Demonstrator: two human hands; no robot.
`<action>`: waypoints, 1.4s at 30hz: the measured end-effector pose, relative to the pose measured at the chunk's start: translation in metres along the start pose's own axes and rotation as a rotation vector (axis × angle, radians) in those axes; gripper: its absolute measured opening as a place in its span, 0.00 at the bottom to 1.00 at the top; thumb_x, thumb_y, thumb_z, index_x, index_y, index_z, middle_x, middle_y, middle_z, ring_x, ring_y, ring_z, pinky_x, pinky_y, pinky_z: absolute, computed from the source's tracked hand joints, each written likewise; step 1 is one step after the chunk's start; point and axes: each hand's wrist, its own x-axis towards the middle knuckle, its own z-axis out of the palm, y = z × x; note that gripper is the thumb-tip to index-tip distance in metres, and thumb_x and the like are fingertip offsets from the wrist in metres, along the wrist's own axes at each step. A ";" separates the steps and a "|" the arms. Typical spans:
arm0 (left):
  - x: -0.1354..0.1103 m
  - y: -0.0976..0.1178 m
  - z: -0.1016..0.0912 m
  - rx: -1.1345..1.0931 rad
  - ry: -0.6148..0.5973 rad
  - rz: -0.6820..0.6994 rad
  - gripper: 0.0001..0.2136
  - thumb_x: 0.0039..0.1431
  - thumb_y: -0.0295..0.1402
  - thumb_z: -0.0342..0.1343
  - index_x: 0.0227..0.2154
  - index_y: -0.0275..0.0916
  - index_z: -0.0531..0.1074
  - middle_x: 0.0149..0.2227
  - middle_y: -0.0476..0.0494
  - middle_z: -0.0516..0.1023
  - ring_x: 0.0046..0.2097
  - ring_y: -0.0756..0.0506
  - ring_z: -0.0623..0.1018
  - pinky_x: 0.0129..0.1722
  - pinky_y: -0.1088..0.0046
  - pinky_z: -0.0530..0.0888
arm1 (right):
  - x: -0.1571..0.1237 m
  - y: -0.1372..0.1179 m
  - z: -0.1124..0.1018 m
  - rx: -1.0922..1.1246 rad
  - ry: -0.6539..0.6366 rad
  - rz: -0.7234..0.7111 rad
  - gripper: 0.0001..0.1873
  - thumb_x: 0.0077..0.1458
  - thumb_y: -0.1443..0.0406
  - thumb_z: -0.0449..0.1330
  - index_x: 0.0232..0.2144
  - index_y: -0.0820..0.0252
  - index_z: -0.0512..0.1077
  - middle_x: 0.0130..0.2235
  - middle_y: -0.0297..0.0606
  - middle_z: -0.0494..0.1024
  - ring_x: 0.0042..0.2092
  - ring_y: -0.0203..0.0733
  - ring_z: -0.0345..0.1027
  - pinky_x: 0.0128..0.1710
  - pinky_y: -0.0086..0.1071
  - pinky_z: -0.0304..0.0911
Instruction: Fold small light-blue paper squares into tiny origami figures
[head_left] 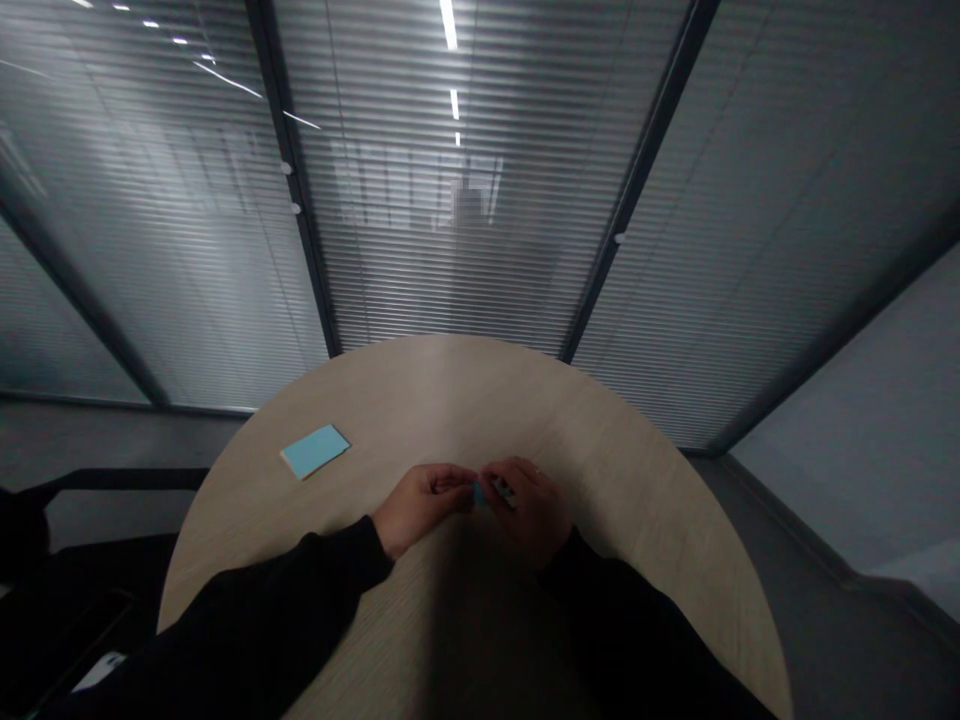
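Observation:
My left hand (427, 502) is pinched closed, thumb against fingers, at the left edge of a small piece of blue paper (480, 493). Meeting it from the other side, my right hand (531, 510) curls its fingers over the paper's right part. Only a small patch of blue shows between the fingertips; its full shape is hidden. A pale bit shows between the right fingers, too small to make out. Both hands are just above or on the round wooden table (420, 400); I cannot tell which.
A pad of light blue paper (316, 451) lies on the table to the left of my hands. Glass panels with blinds (457, 270) stand behind the table's far edge. A black chair (112, 510) is at the left, and a pale wall (862, 430) at the right.

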 end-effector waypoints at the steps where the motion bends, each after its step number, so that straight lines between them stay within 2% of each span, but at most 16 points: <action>1: 0.001 -0.001 0.000 -0.020 0.023 -0.003 0.14 0.50 0.36 0.66 0.38 0.34 0.79 0.33 0.42 0.81 0.33 0.49 0.77 0.37 0.72 0.71 | 0.001 -0.001 0.000 -0.040 0.023 -0.016 0.09 0.63 0.63 0.56 0.32 0.59 0.73 0.33 0.40 0.76 0.36 0.43 0.69 0.37 0.35 0.64; 5: 0.004 -0.004 -0.001 -0.150 0.094 -0.008 0.15 0.48 0.36 0.68 0.38 0.33 0.79 0.31 0.44 0.80 0.33 0.49 0.77 0.39 0.71 0.72 | 0.002 -0.006 0.000 -0.156 0.065 -0.056 0.10 0.61 0.65 0.57 0.29 0.58 0.75 0.30 0.39 0.73 0.35 0.43 0.64 0.38 0.35 0.62; 10: 0.003 -0.003 -0.001 -0.190 0.069 -0.013 0.17 0.51 0.37 0.66 0.42 0.33 0.78 0.36 0.40 0.81 0.36 0.48 0.78 0.44 0.68 0.72 | 0.001 -0.006 0.003 -0.109 0.036 -0.021 0.07 0.60 0.65 0.58 0.35 0.59 0.77 0.32 0.40 0.75 0.36 0.44 0.66 0.38 0.36 0.63; 14: 0.001 -0.001 0.001 -0.211 0.037 -0.003 0.18 0.53 0.36 0.65 0.46 0.34 0.77 0.42 0.39 0.81 0.39 0.47 0.79 0.47 0.68 0.71 | 0.000 -0.003 0.004 -0.045 0.011 -0.002 0.09 0.60 0.61 0.59 0.38 0.59 0.76 0.36 0.43 0.78 0.39 0.47 0.69 0.41 0.40 0.65; 19: 0.002 -0.001 0.001 -0.175 0.018 -0.004 0.18 0.54 0.37 0.65 0.46 0.34 0.76 0.40 0.39 0.81 0.39 0.47 0.79 0.47 0.69 0.71 | 0.000 0.000 0.003 0.036 0.019 0.022 0.09 0.62 0.61 0.58 0.36 0.57 0.76 0.36 0.42 0.79 0.39 0.46 0.70 0.41 0.39 0.67; 27: 0.002 0.001 0.001 -0.170 0.067 -0.005 0.16 0.52 0.36 0.65 0.43 0.34 0.77 0.35 0.42 0.81 0.36 0.48 0.78 0.43 0.70 0.72 | 0.002 0.000 0.000 0.171 -0.015 0.028 0.11 0.65 0.63 0.54 0.36 0.57 0.76 0.35 0.40 0.79 0.37 0.42 0.72 0.38 0.35 0.69; 34: 0.002 0.000 0.001 -0.183 0.073 -0.010 0.17 0.50 0.36 0.67 0.41 0.33 0.78 0.39 0.40 0.81 0.37 0.48 0.78 0.45 0.69 0.72 | 0.002 -0.005 -0.001 0.199 -0.033 0.057 0.09 0.63 0.62 0.57 0.35 0.57 0.76 0.34 0.39 0.79 0.35 0.40 0.73 0.36 0.32 0.70; 38: 0.002 0.000 0.001 -0.163 0.088 -0.025 0.17 0.49 0.37 0.68 0.40 0.33 0.78 0.37 0.40 0.82 0.36 0.48 0.78 0.43 0.70 0.72 | 0.001 -0.002 0.001 0.201 -0.025 0.079 0.08 0.62 0.61 0.58 0.34 0.57 0.75 0.33 0.38 0.79 0.31 0.39 0.73 0.33 0.31 0.70; 42: 0.003 -0.002 0.000 -0.146 0.092 -0.020 0.16 0.50 0.37 0.67 0.39 0.33 0.77 0.37 0.40 0.82 0.35 0.49 0.78 0.40 0.71 0.72 | -0.001 0.001 0.002 0.229 -0.042 0.111 0.07 0.61 0.61 0.59 0.35 0.57 0.75 0.33 0.37 0.81 0.32 0.39 0.75 0.34 0.31 0.70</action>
